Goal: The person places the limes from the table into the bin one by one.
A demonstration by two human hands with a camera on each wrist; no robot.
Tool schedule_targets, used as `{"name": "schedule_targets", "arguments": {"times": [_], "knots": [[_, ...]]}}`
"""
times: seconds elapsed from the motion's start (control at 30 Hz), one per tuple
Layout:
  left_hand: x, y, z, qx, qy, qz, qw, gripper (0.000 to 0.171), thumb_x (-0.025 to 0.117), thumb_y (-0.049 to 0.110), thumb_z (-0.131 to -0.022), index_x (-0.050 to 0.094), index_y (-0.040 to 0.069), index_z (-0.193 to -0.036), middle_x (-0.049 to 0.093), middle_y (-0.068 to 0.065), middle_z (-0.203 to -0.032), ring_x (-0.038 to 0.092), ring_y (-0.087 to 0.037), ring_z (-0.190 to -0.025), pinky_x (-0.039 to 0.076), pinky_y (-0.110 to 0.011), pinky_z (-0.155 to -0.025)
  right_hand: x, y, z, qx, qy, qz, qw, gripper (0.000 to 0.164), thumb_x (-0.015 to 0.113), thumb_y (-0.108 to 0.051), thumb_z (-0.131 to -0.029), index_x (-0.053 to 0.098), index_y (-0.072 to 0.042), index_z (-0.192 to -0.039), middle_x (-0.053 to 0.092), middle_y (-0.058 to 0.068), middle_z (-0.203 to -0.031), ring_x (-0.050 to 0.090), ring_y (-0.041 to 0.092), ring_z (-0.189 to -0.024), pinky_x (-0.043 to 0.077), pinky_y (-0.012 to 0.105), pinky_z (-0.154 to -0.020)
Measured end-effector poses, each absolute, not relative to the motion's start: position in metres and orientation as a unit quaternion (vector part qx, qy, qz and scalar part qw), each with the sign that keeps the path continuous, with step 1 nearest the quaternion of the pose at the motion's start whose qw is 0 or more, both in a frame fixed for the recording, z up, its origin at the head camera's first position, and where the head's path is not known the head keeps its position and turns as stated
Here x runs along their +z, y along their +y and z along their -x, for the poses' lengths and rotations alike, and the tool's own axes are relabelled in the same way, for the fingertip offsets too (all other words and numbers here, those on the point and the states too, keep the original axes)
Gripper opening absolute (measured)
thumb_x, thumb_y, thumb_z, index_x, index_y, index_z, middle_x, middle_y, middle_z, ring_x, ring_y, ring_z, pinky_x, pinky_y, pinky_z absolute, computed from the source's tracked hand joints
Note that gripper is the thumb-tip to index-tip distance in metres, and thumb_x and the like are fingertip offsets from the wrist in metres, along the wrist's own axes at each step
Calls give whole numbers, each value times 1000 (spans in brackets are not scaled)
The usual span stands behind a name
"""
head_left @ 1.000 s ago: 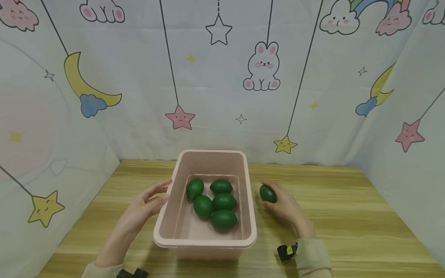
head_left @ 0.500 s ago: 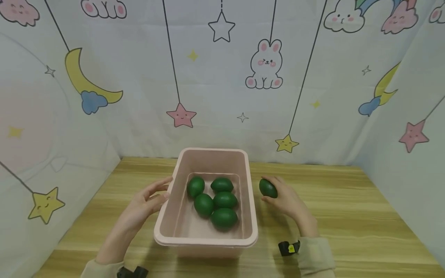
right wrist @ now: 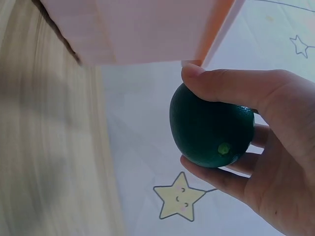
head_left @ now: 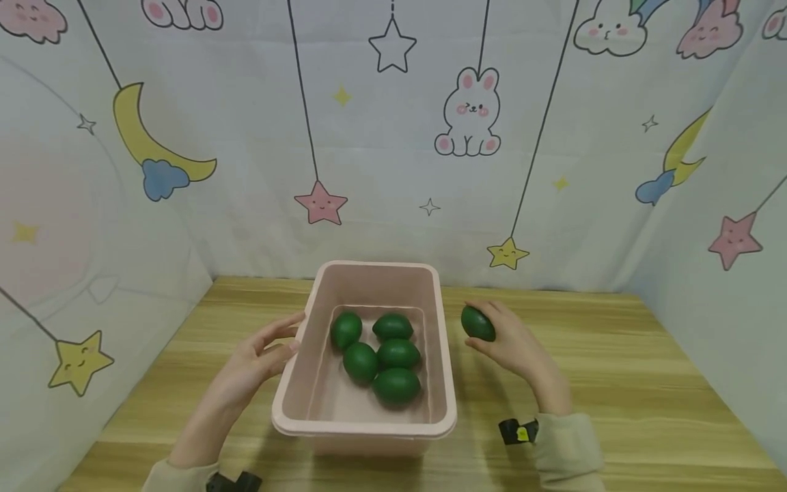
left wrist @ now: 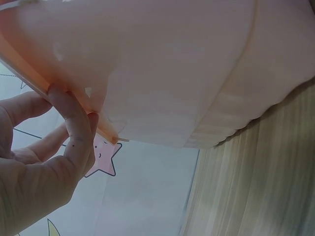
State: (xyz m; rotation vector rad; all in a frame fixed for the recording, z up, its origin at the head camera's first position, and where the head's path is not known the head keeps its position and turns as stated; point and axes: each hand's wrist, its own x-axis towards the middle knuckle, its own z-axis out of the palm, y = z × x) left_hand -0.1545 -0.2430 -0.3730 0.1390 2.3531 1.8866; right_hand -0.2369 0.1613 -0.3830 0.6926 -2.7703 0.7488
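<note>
In the head view my right hand (head_left: 515, 342) holds a dark green lime (head_left: 477, 323) between thumb and fingers, raised over the table to the right of a pale pink plastic bin (head_left: 364, 429). The right wrist view shows the thumb on one side of this lime (right wrist: 211, 130), fingers on the other, and a small light stem spot. My left hand (head_left: 258, 355) is at the bin's left side. Its fingertips touch the outside just at the rim, as the left wrist view shows the hand (left wrist: 54, 147) against the bin wall (left wrist: 157, 73). Several limes (head_left: 396, 387) lie inside the bin.
The bin stands on a wood-grain table (head_left: 615, 383), its rim well above the tabletop. White cloth (head_left: 393, 137) printed with stars, moons and a rabbit hangs behind and at both sides. Black wrist cameras sit at both cuffs.
My right hand has lifted the lime off the table, up and slightly away to the right. My left hand, the bin and the limes in it keep their places.
</note>
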Motion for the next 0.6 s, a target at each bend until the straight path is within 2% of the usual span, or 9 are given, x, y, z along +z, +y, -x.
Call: {"name": "schedule_targets", "arguments": {"times": [0.6], "knots": [[-373, -242, 154, 628, 775, -52, 55, 56, 56, 28, -97, 37, 15, -148, 42, -18, -142, 59, 1, -107, 48, -23, -90, -345, 154, 225, 224, -927, -271, 125, 66, 78, -25, -81, 48, -16, -140, 53, 12, -134, 61, 31, -109, 53, 49, -88]]}}
